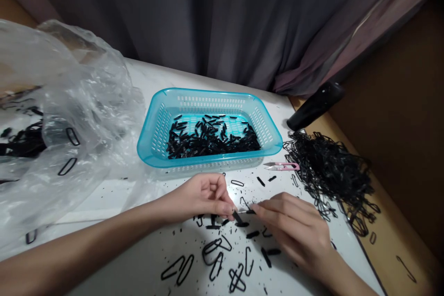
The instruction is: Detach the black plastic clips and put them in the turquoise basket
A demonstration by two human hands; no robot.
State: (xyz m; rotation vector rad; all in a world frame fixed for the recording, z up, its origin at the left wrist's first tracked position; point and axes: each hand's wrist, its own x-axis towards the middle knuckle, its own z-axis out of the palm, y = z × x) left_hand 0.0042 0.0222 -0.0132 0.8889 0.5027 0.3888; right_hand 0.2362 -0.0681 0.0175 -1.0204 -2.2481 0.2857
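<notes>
My left hand [208,199] is closed, thumb and finger pinching a small flat black piece [237,217]. Facing it, my right hand [298,226] is also closed, gripping a slim tool with a thin silvery tip [243,212] that points toward the black piece. The tool's handle is mostly hidden by my fingers, so its kind is unclear. Beneath and around both hands lie black loops [212,245], short black pieces [253,235] and black crumbs on the white table [114,263]. Just behind stands a blue perforated basket [211,163] holding many short black pieces [208,141].
Pink-handled thread snips [282,166] lie right of the basket. Beyond them are a tangled heap of black loops [333,175] and a tilted black cylinder [314,106]. A clear plastic bag [93,97] with black items fills the left. Dark curtains [208,23] hang behind.
</notes>
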